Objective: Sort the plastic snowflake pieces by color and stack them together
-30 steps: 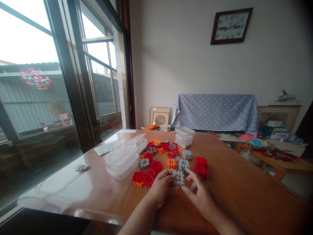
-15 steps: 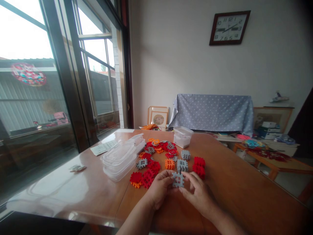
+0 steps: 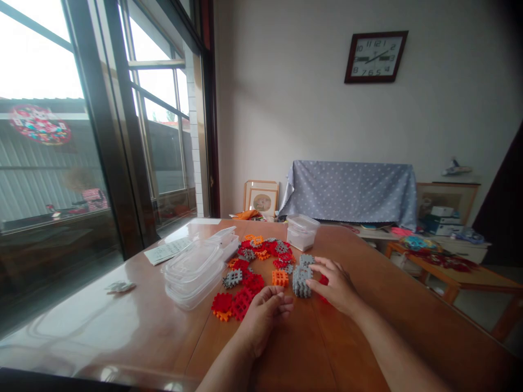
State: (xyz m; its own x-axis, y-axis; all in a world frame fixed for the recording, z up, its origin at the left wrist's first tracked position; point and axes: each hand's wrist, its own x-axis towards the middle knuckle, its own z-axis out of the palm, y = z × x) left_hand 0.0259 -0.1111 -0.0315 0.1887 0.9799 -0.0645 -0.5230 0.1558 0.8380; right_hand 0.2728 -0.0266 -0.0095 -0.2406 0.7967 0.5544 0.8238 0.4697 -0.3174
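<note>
My right hand (image 3: 333,284) is beside the stack of grey notched plastic building blocks (image 3: 302,282), its thumb and fingers apart at the stack's right side. Whether the fingertips touch it I cannot tell. Palm inward, my left hand (image 3: 263,316) hovers over the table with loosely curled, parted fingers and nothing visible in them. Just beyond it sits a stack of orange blocks (image 3: 280,278). Another grey block stack (image 3: 306,260) stands behind the nearer one. Red blocks (image 3: 323,281) are mostly hidden behind my right hand.
A curved heap of red, orange and grey blocks (image 3: 253,282) spreads left of the stacks. Clear plastic boxes with lids (image 3: 192,277) stand further left, near a printed sheet (image 3: 166,251) and a crumpled small packet (image 3: 120,287). Another clear box (image 3: 301,235) is at the back of the wooden table (image 3: 368,261).
The grey block held between both hands has left them, and the near grey stack looks taller. My right hand moved forward to that stack; my left hand drew slightly away. The view shifted a little.
</note>
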